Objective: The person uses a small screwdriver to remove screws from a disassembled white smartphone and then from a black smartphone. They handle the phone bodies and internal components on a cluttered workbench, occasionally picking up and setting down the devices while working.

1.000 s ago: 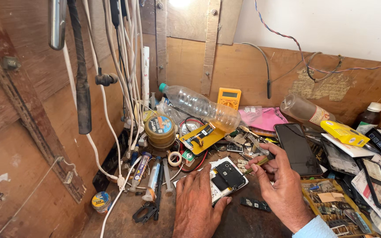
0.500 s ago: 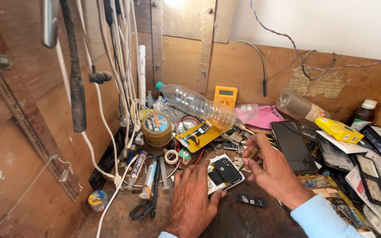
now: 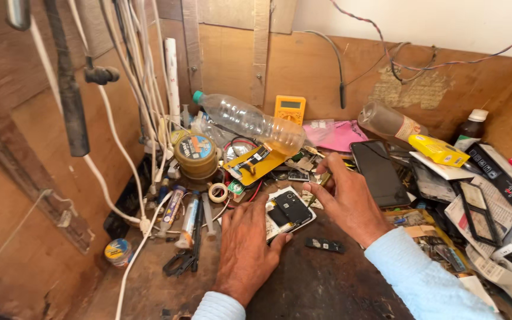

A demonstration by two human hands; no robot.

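The right hand (image 3: 351, 198) has moved away from the opened white phone with its dark inner board (image 3: 290, 212) and now reaches up past it, its fingertips (image 3: 325, 169) among the small loose parts just in front of the clear plastic bottle (image 3: 250, 121). A second ago it lay beside the phone. The left hand (image 3: 245, 249) has spread flatter on the table, its fingers now resting against the phone's near edge.

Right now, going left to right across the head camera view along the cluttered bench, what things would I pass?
Small round tin → scissors → tape spool → left hand → opened phone → right hand → dark phone screen → yellow box → dark bottle with white cap.
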